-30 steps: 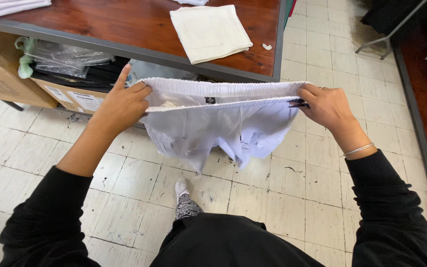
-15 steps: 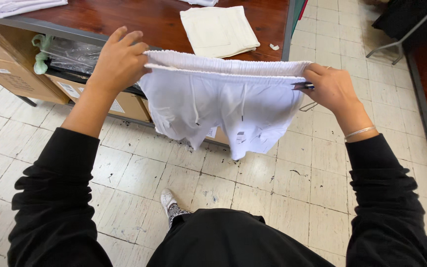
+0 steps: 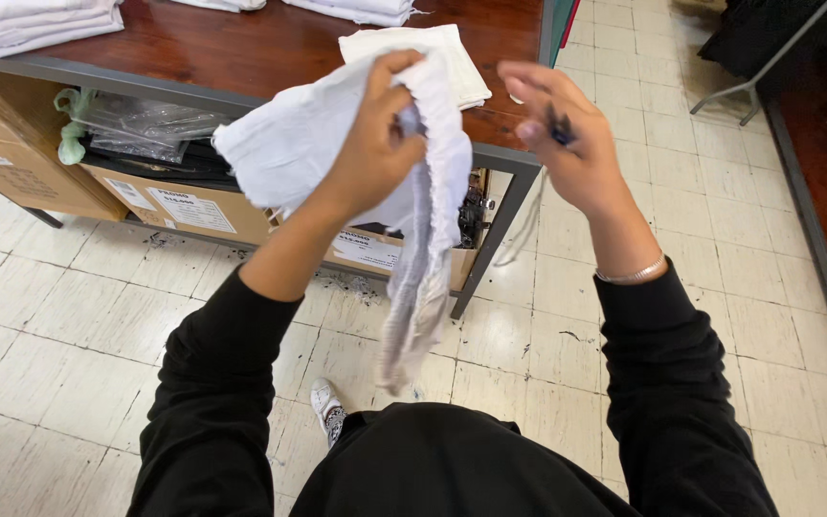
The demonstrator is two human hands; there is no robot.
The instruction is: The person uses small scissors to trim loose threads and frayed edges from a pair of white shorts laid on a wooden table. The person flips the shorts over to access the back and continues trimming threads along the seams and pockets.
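My left hand [image 3: 373, 146] is clenched on a white garment [image 3: 289, 144] with an elastic waistband. The cloth is bunched over that hand, and one part hangs down in a narrow strip [image 3: 415, 297] toward the floor. My right hand [image 3: 571, 144] is beside it to the right, apart from the cloth, with a small dark tool [image 3: 558, 126] pinched between its fingers. A thin pale cord [image 3: 521, 225] dangles below this hand. Both arms wear black sleeves, and a thin bracelet [image 3: 632, 275] circles the right wrist.
A wooden table [image 3: 241, 48] with a grey metal frame stands ahead, carrying a folded white cloth [image 3: 452, 48] and white stacks [image 3: 31, 21] at the far left. Cardboard boxes [image 3: 189, 206] and plastic bags [image 3: 136, 123] sit underneath. My shoe [image 3: 327, 410] rests on the tiled floor.
The garment was stretched flat between both hands. My right hand has let go of the waistband, and my left hand has gathered the cloth and raised it toward the middle.
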